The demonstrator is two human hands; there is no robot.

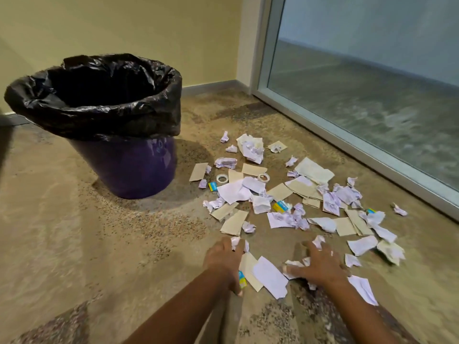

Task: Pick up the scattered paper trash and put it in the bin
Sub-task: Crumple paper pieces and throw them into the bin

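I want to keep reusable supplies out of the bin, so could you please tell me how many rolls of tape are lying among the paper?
2. One tape roll lies nearest the bin; the other roll lies just right of it, mid-pile. More could be hidden under paper.

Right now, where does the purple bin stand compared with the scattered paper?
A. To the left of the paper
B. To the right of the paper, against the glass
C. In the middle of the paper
A: the purple bin with its black liner stands left of the scattered paper, which spreads toward the glass door.
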